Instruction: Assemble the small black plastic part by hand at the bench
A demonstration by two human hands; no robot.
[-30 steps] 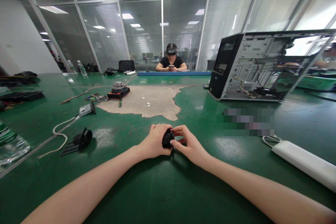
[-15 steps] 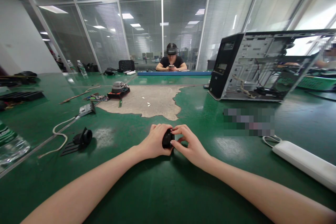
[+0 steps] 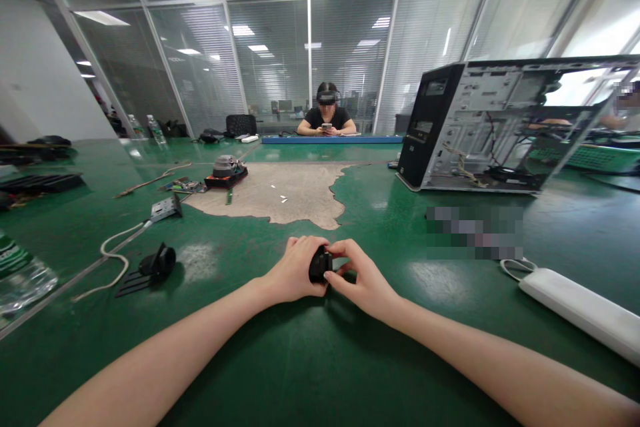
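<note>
Between my hands, just above the green tabletop (image 3: 310, 360), is a small black part (image 3: 319, 265) whose exact kind I cannot make out. My left hand (image 3: 298, 268) is wrapped around its left side. From the right, the thumb and fingers of my right hand (image 3: 361, 277) pinch its right edge. To the left lies a black bracket with a round piece and slotted flat tabs (image 3: 153, 267). Behind it, a small metal box (image 3: 165, 208) trails a pale cable (image 3: 116, 255).
A computer case (image 3: 435, 127) with its side off stands back right. A white power strip (image 3: 580, 307) lies at the right, a plastic bottle (image 3: 23, 273) at the left. A heatsink-like unit (image 3: 226, 171) sits mid-table. Across the table, a person (image 3: 327, 117) holds a phone.
My right hand's fingers have shifted slightly on the black part's edge, the index finger bending more. My left hand stays where it was.
</note>
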